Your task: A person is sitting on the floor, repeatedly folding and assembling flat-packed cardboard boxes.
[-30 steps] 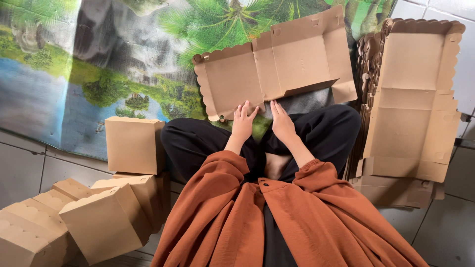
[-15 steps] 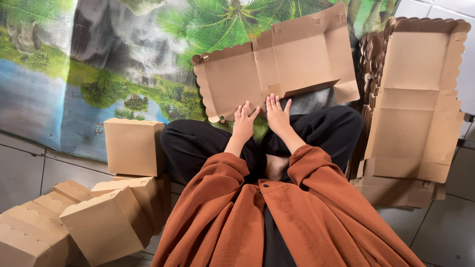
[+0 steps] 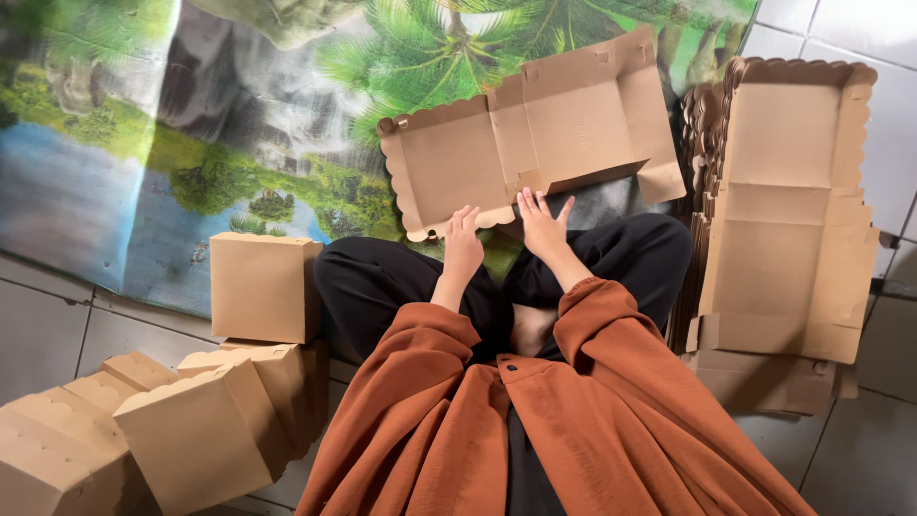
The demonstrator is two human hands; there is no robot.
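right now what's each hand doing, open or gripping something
Left hand: open, fingers on the near scalloped edge of the flat cardboard box blank, not gripping.
Right hand: open, fingers spread, resting on the same blank's near edge.

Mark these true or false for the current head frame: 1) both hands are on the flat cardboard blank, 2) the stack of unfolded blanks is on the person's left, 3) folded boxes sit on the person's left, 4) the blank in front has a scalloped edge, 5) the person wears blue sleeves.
1) True. The left hand and right hand both rest on the near edge of the flat cardboard blank.
2) False. The stack of unfolded blanks lies on the person's right.
3) True. The folded boxes sit on the tiled floor to the left.
4) True. Its left and near edges are scalloped.
5) False. The sleeves are rust orange.
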